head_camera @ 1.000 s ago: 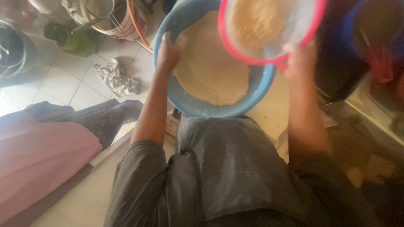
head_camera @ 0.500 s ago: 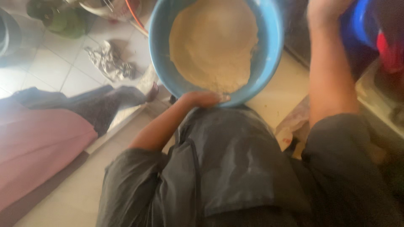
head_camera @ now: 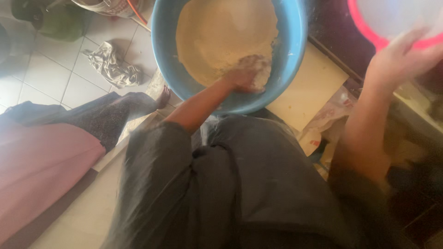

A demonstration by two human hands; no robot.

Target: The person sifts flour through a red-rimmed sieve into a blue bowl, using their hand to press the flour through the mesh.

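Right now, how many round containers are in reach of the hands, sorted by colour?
Blue basin, holding flour, left hand in it: 1
Red-rimmed sieve, touched by right hand: 1
Total: 2

packaging: 1 crumpled clear plastic bag (head_camera: 325,127), red print | right of basin

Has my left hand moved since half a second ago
Yes. The left hand went from the near rim of the blue basin forward into the flour inside it.
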